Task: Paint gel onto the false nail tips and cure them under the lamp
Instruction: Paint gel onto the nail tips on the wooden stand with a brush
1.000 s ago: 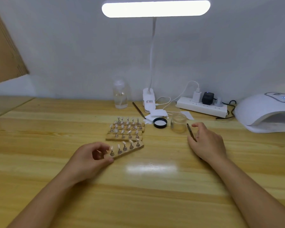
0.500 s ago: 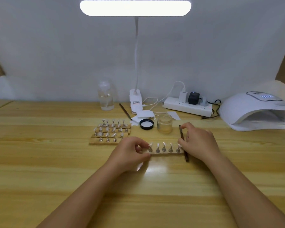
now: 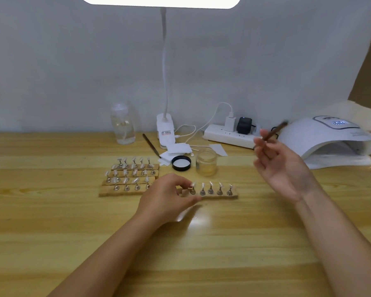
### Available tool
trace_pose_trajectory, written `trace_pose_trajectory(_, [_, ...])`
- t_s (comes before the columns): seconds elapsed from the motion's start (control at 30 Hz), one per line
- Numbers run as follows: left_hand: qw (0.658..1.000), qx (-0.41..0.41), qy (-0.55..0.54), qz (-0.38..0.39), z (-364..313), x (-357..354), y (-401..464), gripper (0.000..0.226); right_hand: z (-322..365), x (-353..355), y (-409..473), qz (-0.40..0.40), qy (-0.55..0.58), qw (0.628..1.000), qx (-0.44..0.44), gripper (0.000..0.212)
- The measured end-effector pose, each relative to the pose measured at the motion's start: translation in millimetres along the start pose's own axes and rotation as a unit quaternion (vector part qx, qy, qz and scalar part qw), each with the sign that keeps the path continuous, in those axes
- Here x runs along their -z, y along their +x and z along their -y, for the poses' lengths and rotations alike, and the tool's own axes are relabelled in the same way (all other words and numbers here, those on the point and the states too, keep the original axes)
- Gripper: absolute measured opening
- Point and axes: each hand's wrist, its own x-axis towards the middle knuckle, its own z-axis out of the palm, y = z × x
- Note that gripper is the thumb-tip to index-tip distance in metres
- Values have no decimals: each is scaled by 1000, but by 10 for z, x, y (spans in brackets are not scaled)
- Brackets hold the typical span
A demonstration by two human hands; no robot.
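Note:
A wooden strip (image 3: pixel 223 195) carrying several false nail tips on metal stands lies on the table in front of me. My left hand (image 3: pixel 169 198) holds its left end, fingers pinching around the first stand. My right hand (image 3: pixel 281 168) is raised above the table, palm up, with a thin brown brush (image 3: pixel 274 131) between its fingertips, blurred by motion. An open jar of yellowish gel (image 3: pixel 206 161) stands just behind the strip, its black lid (image 3: pixel 181 163) beside it. The white curing lamp (image 3: pixel 330 140) sits at the right.
Several more wooden strips of nail tips (image 3: pixel 130 176) lie to the left. Behind are a clear bottle (image 3: pixel 123 125), a second brush (image 3: pixel 151 145), white wipes (image 3: pixel 178 150), the desk lamp's base (image 3: pixel 165 129) and a power strip (image 3: pixel 229 137) with cables.
My right hand lifted the brush off the table and turned palm up, moving up and right. My left hand stays at the strip's left end. The camera view shifted slightly.

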Motion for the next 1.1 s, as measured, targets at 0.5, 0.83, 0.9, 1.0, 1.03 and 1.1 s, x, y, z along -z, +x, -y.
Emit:
trace_pose_trajectory(0.5, [998,18,-43,-47,48,-76,17,21,-7,-429,435,-57,-378,920,83,47])
trace_pose_trajectory(0.83, [989,34,-127,-66,72,-70,22,19,-314,-556,788,-34,-594,795,121,45])
trace_pose_trajectory(0.9, [989,33,-128,-66,69,-69,21,20,-360,-570,807,-15,-608,786,111,44])
trace_pose_trajectory(1.0, [989,31,-126,-65,67,-67,22,22,-352,-580,831,-13,-608,786,109,41])
trace_pose_trajectory(1.03, [989,32,-125,-65,65,-68,23,22,-340,-580,838,-19,-604,788,115,39])
trace_pose_trajectory(1.1, [989,35,-126,-67,62,-71,23,23,-324,-572,843,-22,-605,786,122,38])
